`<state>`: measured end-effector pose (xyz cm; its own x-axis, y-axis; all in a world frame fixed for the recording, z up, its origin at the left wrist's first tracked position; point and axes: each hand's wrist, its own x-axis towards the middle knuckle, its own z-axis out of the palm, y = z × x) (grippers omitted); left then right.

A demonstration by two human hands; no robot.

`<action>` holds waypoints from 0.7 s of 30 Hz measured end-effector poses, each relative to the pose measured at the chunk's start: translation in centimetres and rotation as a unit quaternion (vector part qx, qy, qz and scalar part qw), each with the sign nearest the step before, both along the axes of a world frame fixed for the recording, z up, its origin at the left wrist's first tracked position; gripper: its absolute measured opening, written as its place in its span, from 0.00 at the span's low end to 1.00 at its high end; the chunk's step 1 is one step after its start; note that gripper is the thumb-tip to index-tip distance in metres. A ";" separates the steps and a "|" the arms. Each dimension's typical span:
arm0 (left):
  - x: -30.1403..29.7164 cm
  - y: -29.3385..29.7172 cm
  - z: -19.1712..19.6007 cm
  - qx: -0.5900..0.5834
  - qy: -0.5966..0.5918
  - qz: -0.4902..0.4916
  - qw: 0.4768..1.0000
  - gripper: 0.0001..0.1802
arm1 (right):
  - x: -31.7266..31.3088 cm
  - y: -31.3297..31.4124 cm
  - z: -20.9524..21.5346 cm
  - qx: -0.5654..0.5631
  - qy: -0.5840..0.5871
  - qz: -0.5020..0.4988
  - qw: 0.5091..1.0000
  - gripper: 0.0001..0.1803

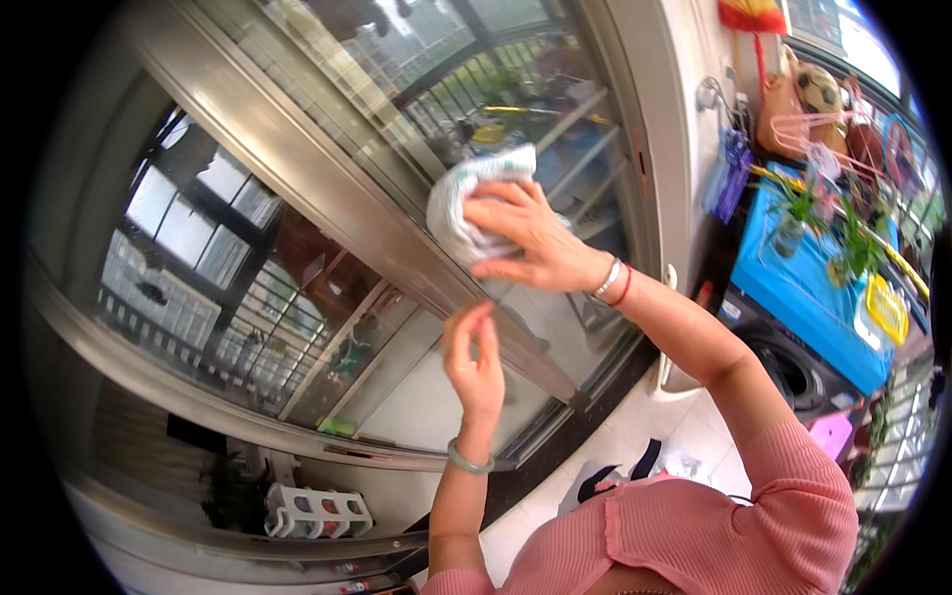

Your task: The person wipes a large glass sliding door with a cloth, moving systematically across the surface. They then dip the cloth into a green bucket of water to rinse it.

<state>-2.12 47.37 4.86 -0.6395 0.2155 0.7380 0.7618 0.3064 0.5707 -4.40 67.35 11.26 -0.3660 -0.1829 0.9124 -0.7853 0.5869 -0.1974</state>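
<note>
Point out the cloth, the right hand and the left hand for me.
cloth [458, 198], head view, bunched white middle.
right hand [531, 238], head view, back of hand.
left hand [476, 362], head view, palm.

You've got two hands up: right hand on one white cloth, left hand bare. One sliding glass door. One green bangle, two wrist bands. One blue-topped washing machine, two potted plants.
</note>
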 end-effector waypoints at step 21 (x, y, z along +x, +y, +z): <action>-9.2 4.1 4.7 -0.546 0.247 0.123 0.791 0.49 | -10.5 -4.0 -14.8 -0.182 -0.094 -0.253 0.945 0.32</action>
<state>-11.31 51.45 9.54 -0.4530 0.8113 0.3695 0.6504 0.5842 -0.4854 -14.91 63.31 -3.58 -0.4841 0.3732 0.7915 -0.3526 0.7446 -0.5668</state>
